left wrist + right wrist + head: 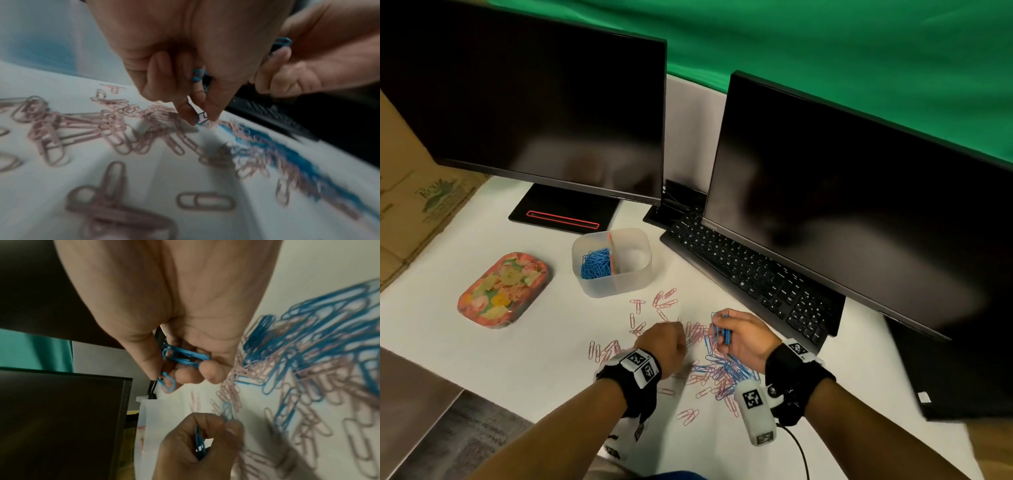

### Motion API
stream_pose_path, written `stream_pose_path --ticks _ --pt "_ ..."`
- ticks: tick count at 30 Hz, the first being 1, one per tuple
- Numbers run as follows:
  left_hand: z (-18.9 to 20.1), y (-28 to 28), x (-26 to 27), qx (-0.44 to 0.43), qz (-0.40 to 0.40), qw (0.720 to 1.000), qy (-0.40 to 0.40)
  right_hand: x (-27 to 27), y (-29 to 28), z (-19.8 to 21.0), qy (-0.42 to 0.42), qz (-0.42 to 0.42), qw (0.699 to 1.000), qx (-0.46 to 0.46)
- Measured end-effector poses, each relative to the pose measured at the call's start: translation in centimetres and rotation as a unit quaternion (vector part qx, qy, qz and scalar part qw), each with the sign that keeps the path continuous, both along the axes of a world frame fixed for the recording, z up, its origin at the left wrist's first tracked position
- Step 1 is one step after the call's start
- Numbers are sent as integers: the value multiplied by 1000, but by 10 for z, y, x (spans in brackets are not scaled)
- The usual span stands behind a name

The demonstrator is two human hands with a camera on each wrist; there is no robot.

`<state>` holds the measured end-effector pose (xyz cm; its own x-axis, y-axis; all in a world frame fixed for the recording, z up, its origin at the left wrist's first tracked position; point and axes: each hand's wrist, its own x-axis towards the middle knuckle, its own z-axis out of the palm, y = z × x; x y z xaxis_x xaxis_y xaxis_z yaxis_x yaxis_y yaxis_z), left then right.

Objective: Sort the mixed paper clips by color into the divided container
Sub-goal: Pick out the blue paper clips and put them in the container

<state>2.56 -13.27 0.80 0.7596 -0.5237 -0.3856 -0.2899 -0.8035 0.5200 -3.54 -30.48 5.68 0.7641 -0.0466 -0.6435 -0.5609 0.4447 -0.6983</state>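
Over the white desk (524,342), from the head camera, both hands hang knuckles-up above the scattered pink and blue wire paper clips (709,368): the right hand (744,337) curls round a bunch of blue clips (720,330), the left hand (666,344) is bunched, and the translucent divided plastic container (613,262) beyond already has blue clips in its left compartment. Left wrist view: the left hand's (197,53) thumb and forefinger tips pinch one blue clip (202,118) at the pile, more blue tucked in the palm. Right wrist view: the right hand's (180,305) curled fingers (209,369) clamp several blue clips against the palm
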Motion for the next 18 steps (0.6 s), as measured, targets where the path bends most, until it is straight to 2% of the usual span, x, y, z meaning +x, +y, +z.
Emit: stream_pose_path --ticks 2,4,6,9,11,14,18 --pt "6 8 5 -86 74 992 50 9 5 4 -7 -12 1000 20" --pt "17 19 15 -176 166 963 122 20 12 8 -8 -14 1000 27" --pt "29 30 27 -262 276 900 213 34 21 12 -2 -8 999 32" --pt "51 52 46 -378 402 768 324 64 45 21 3 23 1000 20" --pt "62 64 60 -425 428 722 340 86 62 29 5 52 999 -4" --pt "76 79 87 -447 457 703 311 123 92 45 11 105 994 -25" --pt "82 90 123 -429 483 705 291 163 121 65 12 155 987 -42"
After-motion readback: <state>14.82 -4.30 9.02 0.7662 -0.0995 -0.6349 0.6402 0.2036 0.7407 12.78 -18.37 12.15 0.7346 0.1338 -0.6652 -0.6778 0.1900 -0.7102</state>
